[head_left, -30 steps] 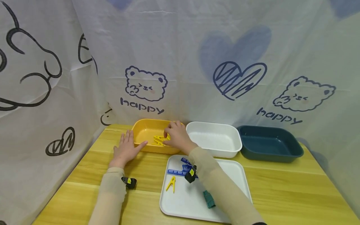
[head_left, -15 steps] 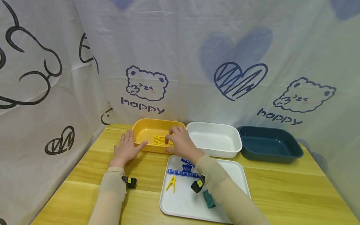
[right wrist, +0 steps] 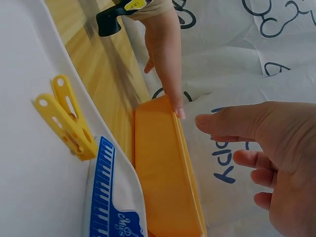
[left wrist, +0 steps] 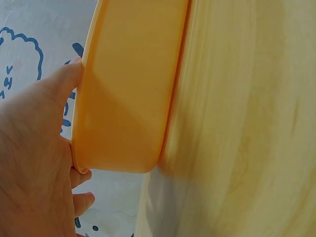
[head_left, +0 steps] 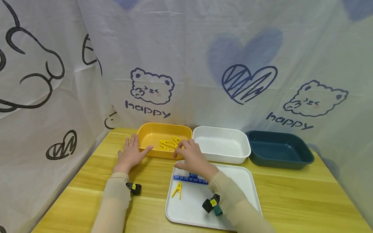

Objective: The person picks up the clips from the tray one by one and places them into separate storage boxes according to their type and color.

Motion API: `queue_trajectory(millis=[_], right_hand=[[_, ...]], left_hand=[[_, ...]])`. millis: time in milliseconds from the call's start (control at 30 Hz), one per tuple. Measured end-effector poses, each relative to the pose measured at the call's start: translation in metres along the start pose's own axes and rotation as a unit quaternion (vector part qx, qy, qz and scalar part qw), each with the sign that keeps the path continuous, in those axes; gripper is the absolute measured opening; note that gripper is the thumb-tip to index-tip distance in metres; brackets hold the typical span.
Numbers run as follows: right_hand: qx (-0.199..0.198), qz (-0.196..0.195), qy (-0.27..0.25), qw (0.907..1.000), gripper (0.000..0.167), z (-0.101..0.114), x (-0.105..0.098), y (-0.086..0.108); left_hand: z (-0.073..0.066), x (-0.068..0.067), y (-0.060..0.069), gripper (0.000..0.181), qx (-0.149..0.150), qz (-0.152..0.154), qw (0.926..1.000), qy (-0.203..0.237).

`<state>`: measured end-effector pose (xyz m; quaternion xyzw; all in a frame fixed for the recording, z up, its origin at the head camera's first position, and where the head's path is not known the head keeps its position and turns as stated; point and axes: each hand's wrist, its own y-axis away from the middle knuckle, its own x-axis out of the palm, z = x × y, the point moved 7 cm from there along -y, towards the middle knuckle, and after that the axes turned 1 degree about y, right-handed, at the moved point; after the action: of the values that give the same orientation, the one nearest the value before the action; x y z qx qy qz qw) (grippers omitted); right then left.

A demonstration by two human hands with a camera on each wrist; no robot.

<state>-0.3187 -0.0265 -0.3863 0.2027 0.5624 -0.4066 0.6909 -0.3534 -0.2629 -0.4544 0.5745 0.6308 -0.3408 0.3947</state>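
Observation:
My left hand [head_left: 129, 158] rests at the left end of the yellow bin [head_left: 163, 155], fingers spread straight and thumb along the rim. Several yellow clothespins [head_left: 165, 145] lie inside that bin. Just off the bin's front right corner hovers my right hand [head_left: 192, 158]; its fingers are loosely bent, with nothing between thumb and fingertips in the right wrist view. Below it, a white tray [head_left: 189, 210] carries one yellow clothespin [head_left: 178, 189], a blue clip with a piano-key pattern [head_left: 189, 179], partly covered by the hand, and a green clip [head_left: 218, 210], mostly hidden by the wrist camera.
A white bin [head_left: 221, 158] and a dark teal bin [head_left: 281, 162] stand in a row to the right of the yellow one. Wooden tabletop [head_left: 306, 200] surrounds the tray. A printed white cloth [head_left: 189, 64] hangs behind the bins.
My right hand has let go of a yellow clothespin in the yellow bin and drawn back toward the tray, to the right and nearer. The left hand stays where it was.

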Motion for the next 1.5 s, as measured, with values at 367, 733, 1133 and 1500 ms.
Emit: queue_trajectory(millis=[367,733,1133,1500], right_hand=[[-0.013,0.031,-0.040,0.9987,0.024,-0.004,0.013,0.021],[-0.018,0.062,-0.063,0.9959,0.026,-0.006,0.029,0.034],[-0.029,0.084,-0.045,0.9950,0.026,-0.007,0.047,0.042],[-0.013,0.108,-0.027,0.9937,0.028,-0.008,0.058,0.045]], left_hand=[[0.002,0.001,-0.001,0.108,0.000,0.000,1.0000,-0.006],[0.001,-0.001,0.000,0.108,0.002,0.002,1.0000,0.000],[0.000,0.001,0.000,0.108,0.000,0.002,1.0000,0.000],[0.002,0.001,0.000,0.109,0.001,0.008,1.0000,-0.003]])
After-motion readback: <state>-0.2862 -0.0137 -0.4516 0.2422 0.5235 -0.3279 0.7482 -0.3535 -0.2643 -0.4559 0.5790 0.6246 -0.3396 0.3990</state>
